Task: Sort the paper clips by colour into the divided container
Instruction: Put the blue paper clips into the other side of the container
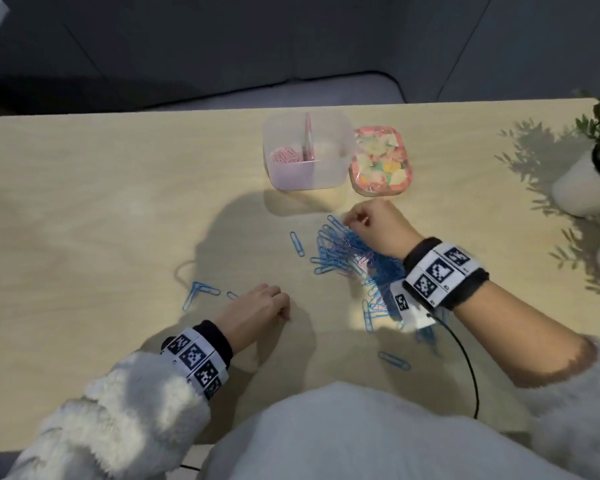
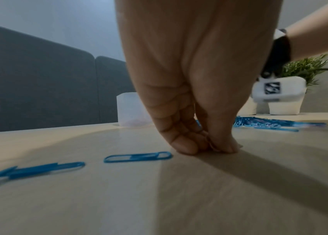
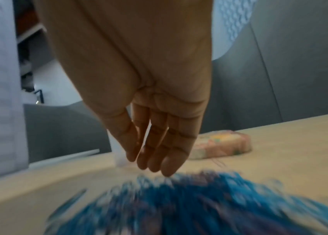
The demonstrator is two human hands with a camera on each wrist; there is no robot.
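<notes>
Wooden table. Floral pink lid lies flat, far side. Potted plant, white pot, right edge. Grey partition behind.

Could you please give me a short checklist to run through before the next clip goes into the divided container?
1. Divided container upright, open: ok.
2. Pink clips sit in its left compartment only; the right one looks empty: ok.
3. Lid lies beside the container, clear of its opening: ok.
4. Pile of clips still mixes blue with pink: not ok.
5. Right hand grip on a clip: cannot tell.
6. Left hand fingertips press the table, no clip visible in them: cannot tell.
</notes>
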